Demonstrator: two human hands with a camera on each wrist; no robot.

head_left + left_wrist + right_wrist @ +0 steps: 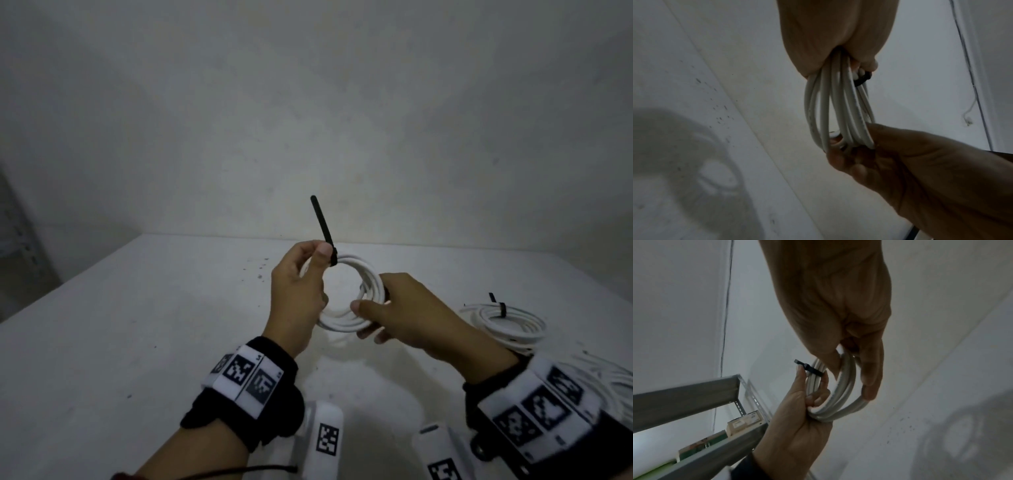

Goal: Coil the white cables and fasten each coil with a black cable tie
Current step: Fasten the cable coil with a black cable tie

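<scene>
I hold a coil of white cable (pixel 346 322) above the table, between both hands. My left hand (pixel 301 291) grips the coil's left and top side, thumb pressed by a black cable tie (pixel 323 229) that wraps the coil and sticks up and to the left. My right hand (pixel 394 315) pinches the coil's right side between thumb and fingers. In the left wrist view the coil's loops (pixel 838 105) hang from my left palm down to the right hand (pixel 910 170). In the right wrist view the tie (pixel 809 368) crosses the coil (pixel 838 395) by the left thumb.
A second white coil (pixel 507 325) fastened with a black tie (pixel 500 308) lies on the white table (pixel 137 325) at the right. Loose white cable (pixel 609 380) lies at the right edge. A metal shelf (pixel 694 402) with boxes stands to the left.
</scene>
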